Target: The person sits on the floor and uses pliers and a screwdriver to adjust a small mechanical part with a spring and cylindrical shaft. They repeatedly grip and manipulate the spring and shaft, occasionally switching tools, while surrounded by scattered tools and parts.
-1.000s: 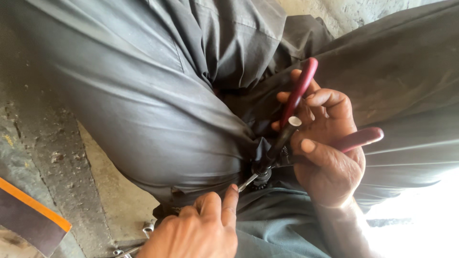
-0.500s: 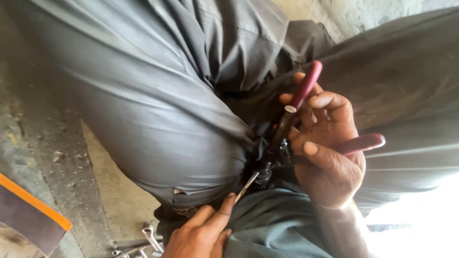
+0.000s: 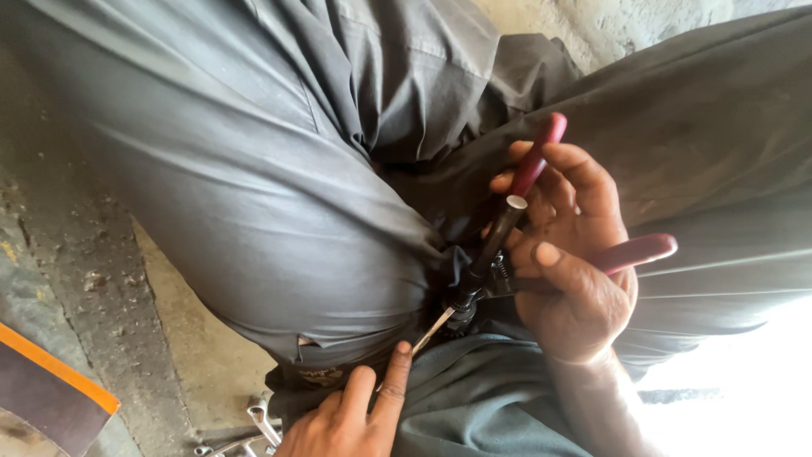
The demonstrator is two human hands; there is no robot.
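Note:
My right hand [image 3: 575, 296] is closed around red-handled pliers [image 3: 537, 161], whose second handle [image 3: 639, 251] sticks out to the right past my thumb. The same hand steadies a black rod with a pale end [image 3: 497, 237], which slants down to a dark spring-like fitting [image 3: 463, 303] resting against my grey trousers [image 3: 254, 195]. A thin shiny metal pin [image 3: 433, 330] pokes out below that fitting. My left hand [image 3: 347, 419] comes up from the bottom edge, two fingers stretched out, one fingertip touching the pin's lower end. The thumb and palm are cut off.
Rough, dusty concrete floor [image 3: 101, 279] lies on the left. A dark board with an orange edge [image 3: 51, 381] sits at the lower left corner. Small shiny spanners [image 3: 254, 423] lie on the floor at the bottom. Bright glare fills the lower right.
My left hand has dropped lower in view and stretched its fingers up to the pin. The right hand, pliers and rod have barely shifted.

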